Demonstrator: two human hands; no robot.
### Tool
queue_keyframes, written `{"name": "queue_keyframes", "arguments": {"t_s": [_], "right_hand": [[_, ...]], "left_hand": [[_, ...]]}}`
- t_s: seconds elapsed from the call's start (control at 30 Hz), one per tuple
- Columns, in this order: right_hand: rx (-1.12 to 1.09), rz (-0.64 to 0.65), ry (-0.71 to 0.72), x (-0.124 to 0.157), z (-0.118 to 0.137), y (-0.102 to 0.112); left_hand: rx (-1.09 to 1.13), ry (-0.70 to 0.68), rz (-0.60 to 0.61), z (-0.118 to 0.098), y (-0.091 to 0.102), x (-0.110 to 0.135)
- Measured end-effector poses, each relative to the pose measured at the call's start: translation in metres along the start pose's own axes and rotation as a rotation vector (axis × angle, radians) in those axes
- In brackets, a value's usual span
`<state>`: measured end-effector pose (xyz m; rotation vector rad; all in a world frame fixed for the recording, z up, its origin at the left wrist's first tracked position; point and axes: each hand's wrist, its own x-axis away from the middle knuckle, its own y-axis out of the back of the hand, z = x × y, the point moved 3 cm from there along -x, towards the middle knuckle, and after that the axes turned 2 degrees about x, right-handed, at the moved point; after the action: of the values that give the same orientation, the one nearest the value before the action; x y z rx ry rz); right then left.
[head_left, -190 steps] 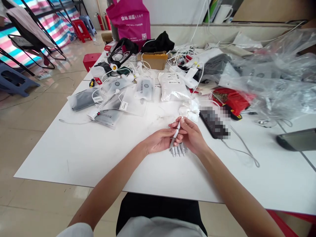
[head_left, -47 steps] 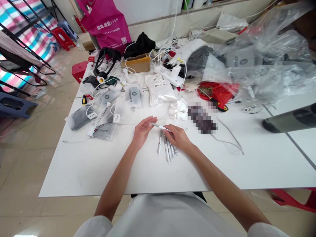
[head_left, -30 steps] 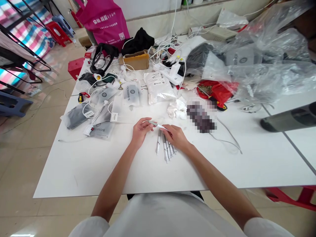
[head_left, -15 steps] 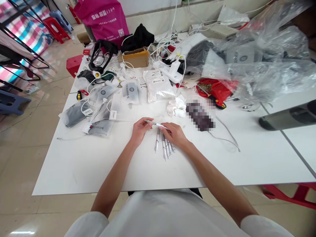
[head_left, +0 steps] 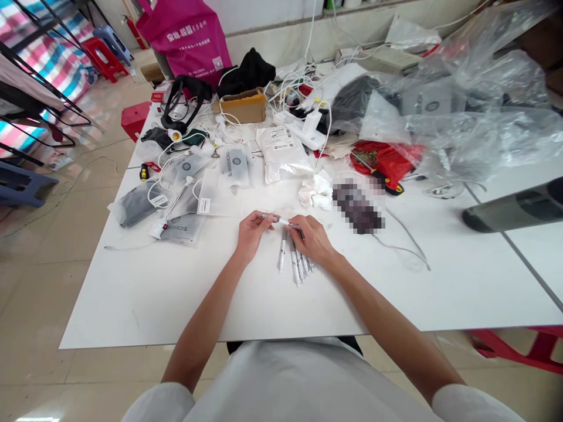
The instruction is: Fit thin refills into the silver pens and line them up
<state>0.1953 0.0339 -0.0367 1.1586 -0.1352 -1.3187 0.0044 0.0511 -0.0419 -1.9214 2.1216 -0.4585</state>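
Note:
A white pen with a grey end (head_left: pixel 283 222) spans the space between my two hands, just above the tabletop. My left hand (head_left: pixel 250 235) is closed in a pinch on its grey end. The fingers of my right hand (head_left: pixel 315 241) are closed on its other end, with a dark tip showing beside them. Below, several similar white-and-grey pens (head_left: pixel 295 266) lie side by side on the white table (head_left: pixel 176 305), their upper ends partly hidden by my right hand. One pen (head_left: pixel 282 255) lies slightly apart at the left.
Beyond my hands are crumpled white tissue (head_left: pixel 315 191), a white package (head_left: pixel 284 155) and grey pouches (head_left: pixel 234 165). A pixelated dark object (head_left: pixel 358 206) lies right of my right hand. Farther right are a dark cylinder (head_left: pixel 505 211) and clear plastic bags (head_left: pixel 479 135). Cables clutter the back.
The pen has turned slightly in my fingers, and a dark tip now shows at my right hand. Both hands stay in nearly the same place. The whole view has shifted a little.

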Motion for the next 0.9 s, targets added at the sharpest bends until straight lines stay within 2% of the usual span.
{"name": "queue_keyframes", "arguments": {"t_s": [0.3,0.43,0.8,0.9], "right_hand": [[0.001,0.054,-0.018,-0.0022,0.005,0.0033],[0.012,0.093,0.026,-0.005,0.0062,0.004],[-0.014,0.046,0.013,-0.0038,0.0027,0.0017],[-0.033,0.02,0.0,-0.0029,0.0006,0.0022]], "left_hand": [[-0.041,0.012,0.09,-0.0081,-0.0028,0.0039],[-0.066,-0.028,0.053,-0.0083,-0.0029,0.0038],[-0.073,-0.025,0.049,-0.0061,-0.0066,0.005],[-0.041,-0.024,-0.002,-0.0048,-0.0034,0.0031]]}}
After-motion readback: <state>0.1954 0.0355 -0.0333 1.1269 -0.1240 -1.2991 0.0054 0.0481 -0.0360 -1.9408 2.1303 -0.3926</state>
